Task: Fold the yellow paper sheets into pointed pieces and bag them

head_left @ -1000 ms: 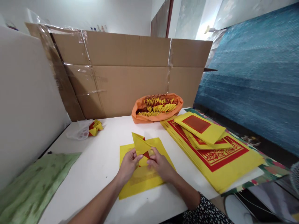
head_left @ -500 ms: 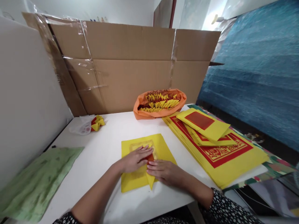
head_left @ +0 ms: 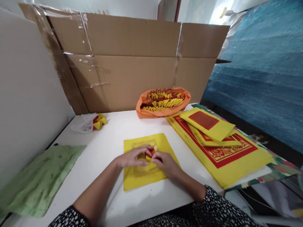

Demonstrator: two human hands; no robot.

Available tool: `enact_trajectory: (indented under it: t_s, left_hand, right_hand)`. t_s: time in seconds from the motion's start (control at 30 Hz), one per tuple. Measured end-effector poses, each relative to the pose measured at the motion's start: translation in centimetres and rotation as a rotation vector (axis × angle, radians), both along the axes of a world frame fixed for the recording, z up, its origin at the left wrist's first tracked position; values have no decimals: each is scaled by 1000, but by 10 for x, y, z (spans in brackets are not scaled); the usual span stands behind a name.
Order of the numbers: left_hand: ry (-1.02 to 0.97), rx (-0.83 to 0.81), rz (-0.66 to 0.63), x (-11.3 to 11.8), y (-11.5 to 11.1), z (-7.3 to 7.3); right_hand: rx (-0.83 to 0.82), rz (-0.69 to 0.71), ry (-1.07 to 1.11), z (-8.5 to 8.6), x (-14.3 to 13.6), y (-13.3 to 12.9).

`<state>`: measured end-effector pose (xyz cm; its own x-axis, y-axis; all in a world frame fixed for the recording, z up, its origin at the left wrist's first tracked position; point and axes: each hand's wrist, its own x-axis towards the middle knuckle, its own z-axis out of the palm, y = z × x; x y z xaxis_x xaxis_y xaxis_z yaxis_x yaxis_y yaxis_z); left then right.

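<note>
My left hand (head_left: 133, 157) is curved over a small folded piece of yellow and red paper (head_left: 149, 153), with fingers at its far edge and thumb at its near edge. From the other side, my right hand (head_left: 167, 163) pinches the same paper between thumb and fingers, which hide part of it. Beneath both hands lie square yellow sheets (head_left: 131, 183), flat on the white table (head_left: 111, 138), with a faint rectangular mark on top.
An orange bag (head_left: 148, 115) full of folded yellow-red pieces stands at the back, before a cardboard panel (head_left: 142, 37). Printed yellow paper stacks (head_left: 248, 164) lie right. Left are a green cloth (head_left: 47, 179), a clear plastic bag (head_left: 82, 124) and yellow-red folded paper (head_left: 100, 121).
Both hands have gone from pressing flat to curled fingers around the paper. The pointed yellow flap that stuck out toward me no longer shows. The view has shifted slightly.
</note>
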<state>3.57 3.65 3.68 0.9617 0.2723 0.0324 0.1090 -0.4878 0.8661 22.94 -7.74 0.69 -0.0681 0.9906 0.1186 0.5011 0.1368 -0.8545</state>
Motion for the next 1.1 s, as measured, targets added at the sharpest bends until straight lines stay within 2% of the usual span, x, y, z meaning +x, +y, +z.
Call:
enact_trajectory:
  t_s: [0.13,0.2,0.3,0.4,0.5,0.6,0.77,0.87,0.93,1.03,1.1]
  left_hand:
    - [-37,38,170,8,-4,-7]
    - [-37,66,204,10,-5,-11]
    - [-48,82,167,9,-5,-11]
    - [-65,99,164,7,-8,-6]
    - [-15,187,197,8,-15,-1]
    - [50,278,173,8,-22,-2]
    - [80,258,126,3,-19,-9]
    - [16,177,88,-1,-13,-9]
    - [-18,76,92,-2,-11,-8]
    - [-60,-87,228,3,-10,-12]
    - [-78,-110,346,7,-11,-17]
  right_hand:
    - [12,-23,-4,2,0,0]
    - [-3,11,12,2,2,0]
    - [1,99,-21,0,5,2]
    - [84,179,-66,-5,8,1]
    - [194,244,-85,-14,12,-3]
    - [224,256,-106,-18,14,-6]
    - [49,97,-102,-3,9,0]
    - [-72,-1,-161,7,3,7]
    - [-96,-25,-184,10,0,10]
    - [-91,-45,-181,9,-2,11]
    - [-10,-95,-221,7,-5,7]
